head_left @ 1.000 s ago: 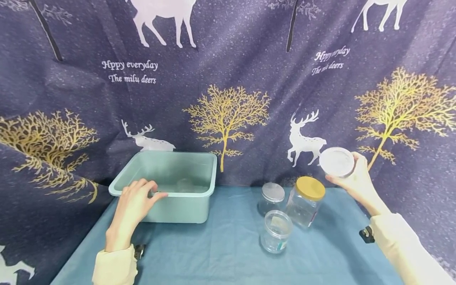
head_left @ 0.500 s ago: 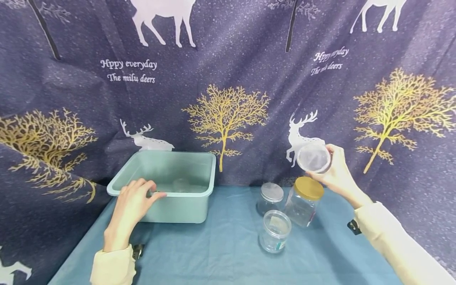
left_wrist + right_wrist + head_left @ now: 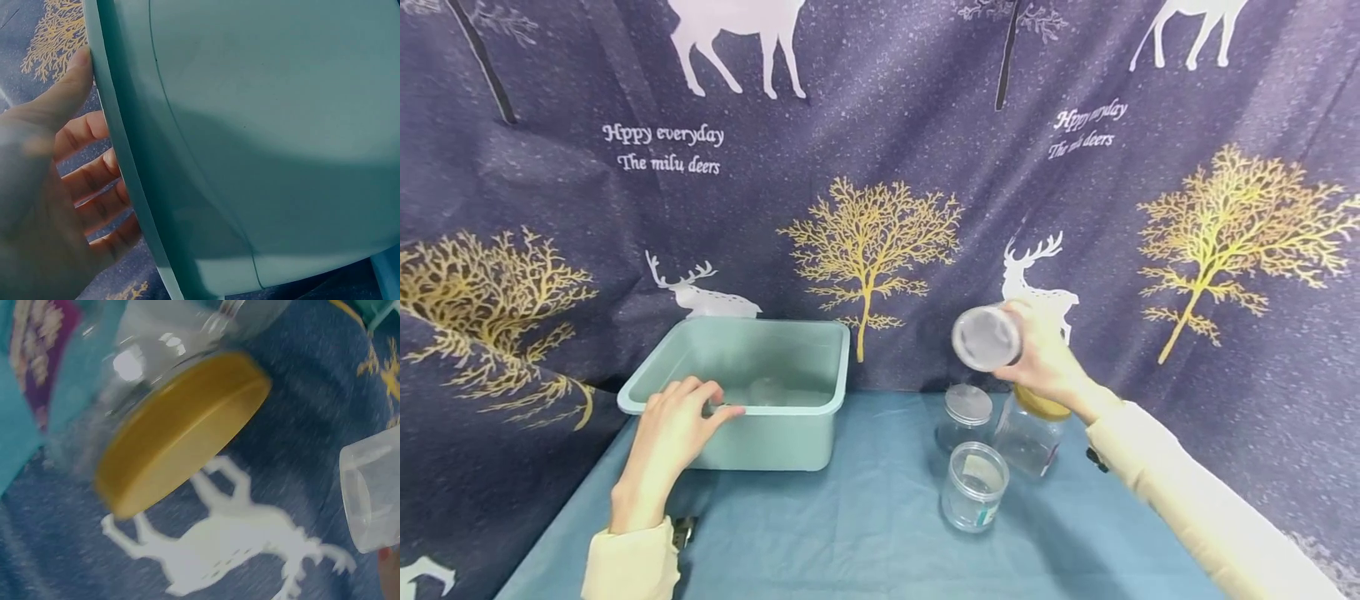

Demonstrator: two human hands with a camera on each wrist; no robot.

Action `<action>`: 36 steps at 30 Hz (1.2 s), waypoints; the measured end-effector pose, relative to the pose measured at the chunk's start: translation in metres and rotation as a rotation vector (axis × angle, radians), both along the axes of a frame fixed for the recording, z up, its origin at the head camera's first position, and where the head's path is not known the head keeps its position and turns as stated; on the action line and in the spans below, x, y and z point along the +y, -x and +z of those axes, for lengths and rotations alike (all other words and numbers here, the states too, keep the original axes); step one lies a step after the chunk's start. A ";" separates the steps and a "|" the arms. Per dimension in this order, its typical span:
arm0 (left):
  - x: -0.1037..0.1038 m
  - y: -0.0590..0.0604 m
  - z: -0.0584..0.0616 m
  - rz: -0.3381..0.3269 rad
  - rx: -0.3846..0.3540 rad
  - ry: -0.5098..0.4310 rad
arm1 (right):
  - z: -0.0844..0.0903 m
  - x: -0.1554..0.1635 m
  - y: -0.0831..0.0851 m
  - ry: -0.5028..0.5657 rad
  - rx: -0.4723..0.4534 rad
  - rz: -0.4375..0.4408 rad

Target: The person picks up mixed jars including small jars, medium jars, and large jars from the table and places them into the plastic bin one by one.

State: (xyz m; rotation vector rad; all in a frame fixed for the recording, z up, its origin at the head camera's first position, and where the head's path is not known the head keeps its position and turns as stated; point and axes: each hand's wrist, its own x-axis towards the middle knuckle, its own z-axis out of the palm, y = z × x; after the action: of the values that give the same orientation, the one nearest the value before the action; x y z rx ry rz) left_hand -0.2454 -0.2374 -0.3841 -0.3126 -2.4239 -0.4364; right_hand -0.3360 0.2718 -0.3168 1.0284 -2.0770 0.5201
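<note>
above the jar with the gold lid [image 3: 1028, 421], the right hand [image 3: 1037, 358] now carries a small clear jar [image 3: 986, 337] tipped on its side, fingers curled round its body with the round end turned toward the head camera; 1 second ago that hand was well out to the right of the standing jars, and over the 2 earlier frames it has swept leftward and a little forward, so the held jar now hangs over the cluster and closer to the tub. just below and to the left of that hand stand the jar with the clear lid [image 3: 966, 417] and, nearer the person, the open jar [image 3: 973, 487], both upright on the blue tablecloth [image 3: 865, 533] and unmoved. the right wrist view shows the gold lid [image 3: 181, 431] directly under the hand and the held jar's rim [image 3: 370, 490] at the frame edge. over on the other side, the left hand [image 3: 673, 433] has stayed put, thumb over the rim and fingers pressed against the outer wall of the green tub [image 3: 775, 437], steadying it. judging by the leftward sweep, the carried jar seems bound for the tub, though it has not yet reached it.
</note>
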 end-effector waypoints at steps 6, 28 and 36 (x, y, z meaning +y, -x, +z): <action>-0.001 0.000 -0.002 0.000 0.002 0.002 | -0.006 -0.050 -0.002 -0.111 0.071 0.114; 0.001 0.000 0.000 0.007 -0.030 -0.001 | -0.019 -0.188 0.026 -0.315 0.248 0.218; 0.000 0.000 0.000 -0.001 0.005 0.009 | -0.019 -0.216 0.030 -0.389 0.229 0.205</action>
State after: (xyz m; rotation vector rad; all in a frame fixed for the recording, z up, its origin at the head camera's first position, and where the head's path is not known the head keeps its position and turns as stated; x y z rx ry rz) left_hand -0.2457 -0.2373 -0.3844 -0.3182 -2.4219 -0.4252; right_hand -0.3663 0.0562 -0.3358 1.4629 -1.9170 0.0858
